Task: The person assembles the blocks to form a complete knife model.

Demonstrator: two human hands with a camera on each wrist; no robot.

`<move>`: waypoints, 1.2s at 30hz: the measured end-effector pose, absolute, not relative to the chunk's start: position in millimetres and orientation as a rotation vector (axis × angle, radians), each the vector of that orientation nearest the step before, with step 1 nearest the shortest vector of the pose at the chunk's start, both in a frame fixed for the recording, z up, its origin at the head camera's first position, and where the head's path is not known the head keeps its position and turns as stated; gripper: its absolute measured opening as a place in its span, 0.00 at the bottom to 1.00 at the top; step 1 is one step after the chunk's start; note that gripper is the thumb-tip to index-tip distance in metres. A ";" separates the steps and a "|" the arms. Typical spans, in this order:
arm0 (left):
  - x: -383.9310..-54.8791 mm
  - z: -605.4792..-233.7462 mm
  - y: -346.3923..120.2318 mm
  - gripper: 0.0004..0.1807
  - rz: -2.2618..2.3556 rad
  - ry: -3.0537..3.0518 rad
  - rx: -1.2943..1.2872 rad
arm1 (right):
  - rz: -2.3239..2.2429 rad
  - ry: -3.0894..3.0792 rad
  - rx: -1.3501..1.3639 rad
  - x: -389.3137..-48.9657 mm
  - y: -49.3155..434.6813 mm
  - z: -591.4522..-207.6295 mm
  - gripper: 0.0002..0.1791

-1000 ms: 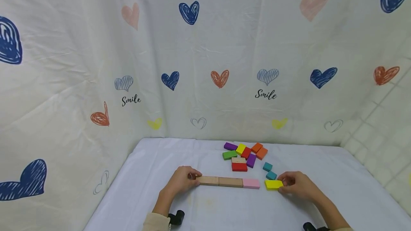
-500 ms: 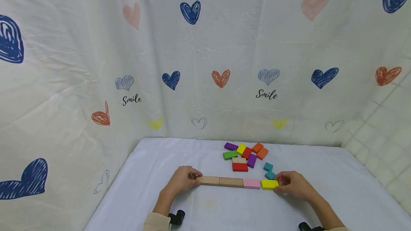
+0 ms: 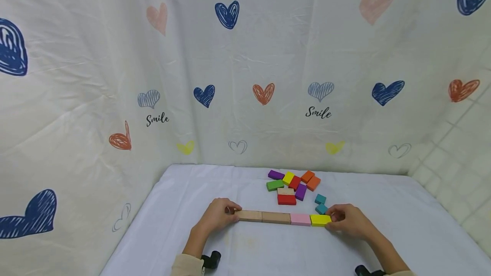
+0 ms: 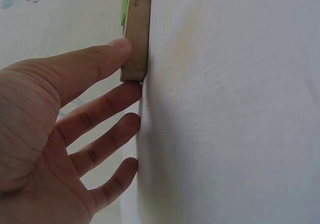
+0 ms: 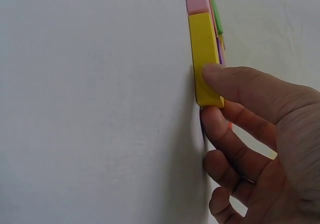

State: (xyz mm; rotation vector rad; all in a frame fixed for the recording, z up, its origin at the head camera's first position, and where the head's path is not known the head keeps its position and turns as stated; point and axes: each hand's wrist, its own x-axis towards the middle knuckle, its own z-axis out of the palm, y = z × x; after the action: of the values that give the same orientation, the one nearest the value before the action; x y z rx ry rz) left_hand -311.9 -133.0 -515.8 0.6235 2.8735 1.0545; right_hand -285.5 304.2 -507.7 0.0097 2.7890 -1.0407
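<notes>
A straight row lies on the cloth: two plain wooden blocks (image 3: 276,218), then a pink block (image 3: 300,219), then a yellow block (image 3: 320,220) with its end against the pink one. My left hand (image 3: 220,216) holds the row's left end, its thumb on the front face of the outermost wooden block (image 4: 137,29) and its lower fingers spread along the cloth. At the opposite end my right hand (image 3: 350,221) pinches the yellow block (image 5: 204,44), thumb on its face and a fingertip at its end. The right index finger is partly hidden behind the block.
Behind the row sits a loose group of blocks, among them a red block (image 3: 287,199), a green block (image 3: 275,185) and an orange block (image 3: 313,183). Two teal blocks (image 3: 320,199) lie close to my right fingers. A white curtain (image 3: 245,54) with hearts hangs behind the table.
My right hand has slid the yellow block leftward, shutting the gap to the pink block. My left hand has stayed at the row's left end.
</notes>
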 end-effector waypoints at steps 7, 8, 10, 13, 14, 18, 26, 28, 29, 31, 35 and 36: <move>-312.1 -514.8 -132.5 0.12 1.048 2.880 0.617 | -1.055 2.780 0.015 -284.4 302.6 -507.1 0.20; -311.8 -514.3 -132.5 0.12 1.048 2.879 0.613 | -1.057 2.779 0.014 -284.3 302.4 -507.0 0.20; -311.5 -513.9 -132.5 0.12 1.049 2.877 0.612 | -1.061 2.776 0.018 -284.4 302.3 -507.2 0.20; -310.6 -513.3 -132.5 0.12 1.050 2.872 0.594 | -1.061 2.772 0.020 -284.8 302.2 -507.6 0.21; -310.4 -513.4 -132.5 0.12 1.050 2.871 0.594 | -1.060 2.771 0.023 -284.8 302.1 -507.5 0.21; -309.8 -513.4 -132.5 0.12 1.053 2.878 0.607 | -1.051 2.774 0.030 -285.4 301.5 -508.3 0.21; -310.1 -513.0 -132.7 0.12 1.055 2.884 0.622 | -1.040 2.794 0.011 -284.3 300.8 -509.2 0.23; -310.0 -513.0 -132.7 0.12 1.053 2.883 0.613 | -1.049 2.787 0.025 -283.9 301.2 -508.6 0.23; -310.0 -512.9 -132.8 0.12 1.055 2.882 0.610 | -1.050 2.784 0.027 -283.8 301.7 -508.2 0.23; -309.9 -512.6 -132.8 0.12 1.053 2.879 0.598 | -1.041 2.786 0.010 -283.8 303.8 -506.7 0.23; -309.2 -512.3 -132.7 0.12 1.057 2.869 0.589 | -1.033 2.805 -0.020 -286.1 309.2 -499.5 0.19; -308.9 -512.5 -132.8 0.12 1.057 2.868 0.589 | -1.035 2.812 -0.035 -287.5 310.8 -497.3 0.18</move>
State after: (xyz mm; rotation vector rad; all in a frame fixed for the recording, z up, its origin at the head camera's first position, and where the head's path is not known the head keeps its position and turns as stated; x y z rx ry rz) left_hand -308.9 -132.8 -512.5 0.5892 2.8678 1.0571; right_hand -287.5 310.8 -497.3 -0.0353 2.8124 -1.0345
